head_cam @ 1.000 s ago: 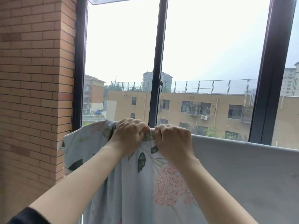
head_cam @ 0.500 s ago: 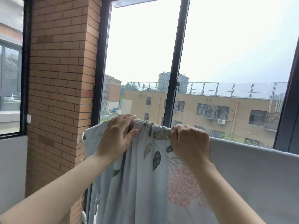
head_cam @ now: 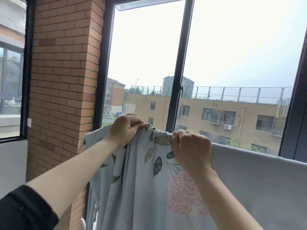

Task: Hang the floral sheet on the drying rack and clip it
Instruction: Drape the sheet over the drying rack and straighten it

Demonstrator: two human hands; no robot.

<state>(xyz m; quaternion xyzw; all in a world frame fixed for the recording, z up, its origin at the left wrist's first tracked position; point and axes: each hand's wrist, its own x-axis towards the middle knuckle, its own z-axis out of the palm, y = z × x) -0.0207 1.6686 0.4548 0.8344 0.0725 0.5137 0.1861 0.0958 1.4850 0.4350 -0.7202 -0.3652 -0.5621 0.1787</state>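
Slippage looms as the left hand [head_cam: 123, 128] pinches and the right hand [head_cam: 191, 146] grips the bunched top edge of the pale blue leaf-and-pink-blossom sheet [head_cam: 146, 193], draped over a rack rail I cannot see, no clip on it, so one loosened grip may drop it.

The drying rack itself was hidden under cloth from where I stood. 2 pieces hung over it side by side: the floral sheet [head_cam: 141, 188], bunched along its top edge, and a plain grey sheet [head_cam: 257, 180] just to its right, lying smooth.
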